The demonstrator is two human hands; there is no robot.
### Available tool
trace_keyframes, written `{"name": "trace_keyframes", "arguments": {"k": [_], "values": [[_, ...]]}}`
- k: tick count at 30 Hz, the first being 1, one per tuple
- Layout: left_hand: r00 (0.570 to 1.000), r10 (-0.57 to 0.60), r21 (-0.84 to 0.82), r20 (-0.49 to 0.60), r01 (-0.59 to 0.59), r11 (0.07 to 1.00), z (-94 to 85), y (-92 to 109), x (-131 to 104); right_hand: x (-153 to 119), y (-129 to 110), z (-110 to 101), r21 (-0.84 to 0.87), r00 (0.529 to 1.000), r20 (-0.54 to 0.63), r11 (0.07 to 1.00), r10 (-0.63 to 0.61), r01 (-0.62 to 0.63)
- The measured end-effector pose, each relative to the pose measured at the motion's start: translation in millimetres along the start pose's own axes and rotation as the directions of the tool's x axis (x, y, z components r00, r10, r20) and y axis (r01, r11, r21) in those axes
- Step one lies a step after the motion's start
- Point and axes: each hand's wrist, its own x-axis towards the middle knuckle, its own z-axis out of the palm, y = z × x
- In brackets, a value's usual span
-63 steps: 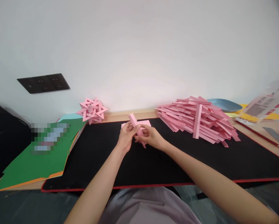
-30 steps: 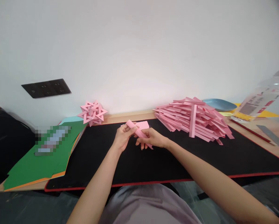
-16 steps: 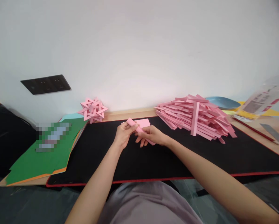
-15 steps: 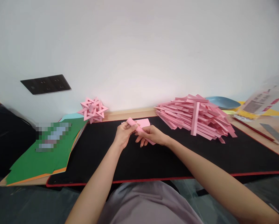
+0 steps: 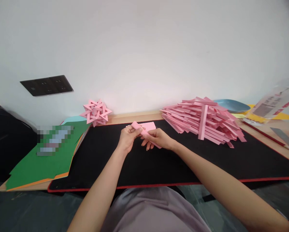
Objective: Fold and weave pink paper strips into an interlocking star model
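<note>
**Folded pink strip held between both hands over the mat**

My left hand (image 5: 128, 138) and right hand (image 5: 159, 139) are together, both pinched on one pink paper strip (image 5: 144, 133) above the black mat (image 5: 183, 161), so each end is steadied. Flat pink sheets (image 5: 149, 125) lie just behind; the strip pile (image 5: 202, 120) sits near my right. My fingers hide the strip's middle, so any crease there cannot be made out.

The wooden surface (image 5: 135, 116) runs along the wall. A black mat (image 5: 159, 164) with a red edge covers most of it. Left of the mat lie green paper sheets (image 5: 38, 164) and a pink paper star (image 5: 95, 112); to the right, a ruler (image 5: 283, 137) and a blue dish (image 5: 231, 105).
</note>
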Motion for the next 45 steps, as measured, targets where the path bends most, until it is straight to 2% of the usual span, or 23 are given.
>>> {"name": "trace_keyframes", "arguments": {"k": [11, 45], "values": [[1.000, 0.000, 0.006, -0.025, 0.000, 1.000, 1.9, -1.0, 0.0, 1.0, 1.5, -0.8, -0.067, 1.000, -0.002, 0.998, -0.009, 0.009], [0.998, 0.008, 0.023, -0.058, -0.007, 1.000, 4.9, 1.0, -1.4, 0.7, 0.6, -1.1, -0.074, 1.000, -0.011, 0.997, -0.017, 0.016]]}}
